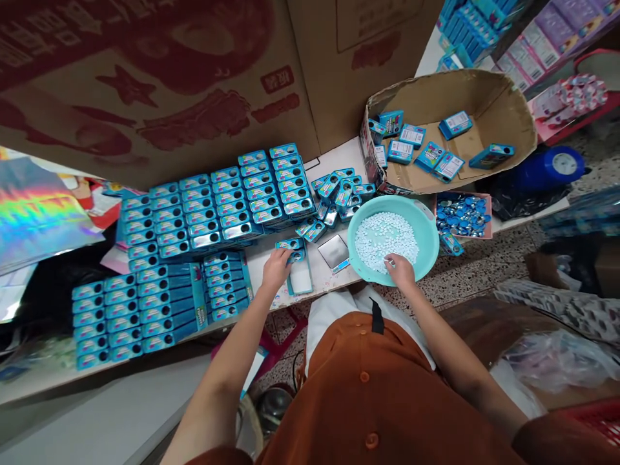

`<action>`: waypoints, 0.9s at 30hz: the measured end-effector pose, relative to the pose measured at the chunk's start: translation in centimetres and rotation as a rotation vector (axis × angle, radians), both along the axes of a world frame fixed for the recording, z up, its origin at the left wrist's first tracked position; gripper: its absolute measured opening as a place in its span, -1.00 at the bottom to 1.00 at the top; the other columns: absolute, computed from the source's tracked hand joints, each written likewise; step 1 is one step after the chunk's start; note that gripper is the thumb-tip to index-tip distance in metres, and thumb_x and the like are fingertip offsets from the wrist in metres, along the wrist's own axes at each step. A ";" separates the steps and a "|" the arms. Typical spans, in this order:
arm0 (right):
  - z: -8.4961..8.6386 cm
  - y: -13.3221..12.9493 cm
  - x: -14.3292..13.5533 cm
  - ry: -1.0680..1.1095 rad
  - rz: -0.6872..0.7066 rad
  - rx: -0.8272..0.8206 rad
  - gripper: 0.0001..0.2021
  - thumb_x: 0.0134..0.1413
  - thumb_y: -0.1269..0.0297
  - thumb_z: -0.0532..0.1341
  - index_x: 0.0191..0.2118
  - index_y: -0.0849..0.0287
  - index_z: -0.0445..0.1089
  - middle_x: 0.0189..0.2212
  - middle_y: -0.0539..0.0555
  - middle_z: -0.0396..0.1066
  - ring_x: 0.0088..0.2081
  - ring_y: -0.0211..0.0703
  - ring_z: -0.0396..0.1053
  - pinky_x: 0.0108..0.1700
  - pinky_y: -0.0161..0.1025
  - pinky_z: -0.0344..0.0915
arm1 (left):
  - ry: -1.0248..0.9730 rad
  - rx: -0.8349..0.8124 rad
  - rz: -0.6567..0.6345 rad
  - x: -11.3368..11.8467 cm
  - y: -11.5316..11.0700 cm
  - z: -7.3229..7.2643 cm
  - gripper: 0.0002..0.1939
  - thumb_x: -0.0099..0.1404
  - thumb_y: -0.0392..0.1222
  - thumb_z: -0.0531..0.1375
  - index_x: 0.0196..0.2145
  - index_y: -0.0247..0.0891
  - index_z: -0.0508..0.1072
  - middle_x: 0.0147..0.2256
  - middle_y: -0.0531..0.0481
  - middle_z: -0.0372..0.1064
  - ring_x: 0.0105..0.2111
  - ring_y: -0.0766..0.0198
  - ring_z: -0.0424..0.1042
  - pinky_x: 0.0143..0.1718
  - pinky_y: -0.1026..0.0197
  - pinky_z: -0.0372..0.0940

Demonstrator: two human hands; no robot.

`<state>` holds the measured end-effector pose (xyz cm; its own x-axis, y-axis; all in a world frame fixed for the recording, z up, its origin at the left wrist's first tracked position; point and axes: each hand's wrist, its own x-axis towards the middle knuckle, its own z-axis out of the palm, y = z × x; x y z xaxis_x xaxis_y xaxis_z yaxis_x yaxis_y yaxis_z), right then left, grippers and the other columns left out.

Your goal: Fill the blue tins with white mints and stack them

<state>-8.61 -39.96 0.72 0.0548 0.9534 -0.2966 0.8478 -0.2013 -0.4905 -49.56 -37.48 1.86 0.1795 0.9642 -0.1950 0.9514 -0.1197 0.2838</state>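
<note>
My left hand (277, 268) is closed at the near edge of a small blue tin (289, 245), which lies over a blue-edged box with a white inside (301, 278). A turquoise basin (430, 232) holds many small pale pellets (387, 236). My right hand (400, 270) reaches over the basin's near rim, its fingertips pinched at the pellets; whatever lies between them is too small to make out. Between the hands sits an open metal tin (334, 250). Behind it is a loose heap of blue tins (343, 193).
Stacked blue boxes (203, 213) fill the left side of the table. A cut cardboard box (520, 123) with several blue packs stands at the back right. A pink tray (489, 219) of blue and silver pieces sits right of the basin. Large cartons (334, 64) rise behind.
</note>
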 end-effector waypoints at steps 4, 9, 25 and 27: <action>0.2 -0.4 0.0 0.008 -0.020 -0.012 -0.78 0.08 0.27 0.08 -0.22 0.13 0.44 -0.30 0.11 0.48 -0.27 -0.07 0.38 -0.29 -0.21 0.25 | 0.028 0.079 -0.009 -0.6 0.8 -0.5 -0.62 0.14 -0.33 0.09 -0.06 -0.23 0.37 0.08 -0.26 0.23 0.12 -0.09 0.18 0.07 -0.08 0.15; 0.1 -0.7 0.2 -0.008 -0.051 -0.035 -0.80 0.04 0.32 0.10 -0.24 0.12 0.44 -0.33 0.08 0.49 -0.29 -0.09 0.38 -0.27 -0.21 0.25 | 0.017 0.130 0.030 -0.7 1.8 -0.5 -0.50 0.14 -0.29 0.13 0.07 -0.23 0.27 0.19 -0.25 0.10 0.23 -0.12 0.00 0.18 -0.16 -0.06; -0.7 -2.7 2.7 0.026 0.024 0.118 -0.75 0.15 0.25 0.09 -0.14 0.22 0.40 -0.13 0.22 0.41 -0.01 0.05 0.29 0.08 -0.04 0.20 | 0.026 0.115 0.122 9.8 3.5 -1.4 -0.73 0.22 -0.27 0.11 -0.10 -0.29 0.38 0.16 -0.31 0.15 0.14 -0.20 0.09 0.06 -0.16 0.01; -0.7 -3.1 3.1 0.025 0.061 0.124 -0.76 0.16 0.25 0.08 -0.14 0.22 0.40 -0.13 0.22 0.40 -0.02 0.03 0.29 0.08 -0.05 0.21 | 0.013 0.109 0.104 10.1 3.6 -1.8 -0.78 0.21 -0.33 0.08 -0.17 -0.27 0.40 0.12 -0.30 0.20 0.14 -0.17 0.09 0.06 -0.17 0.00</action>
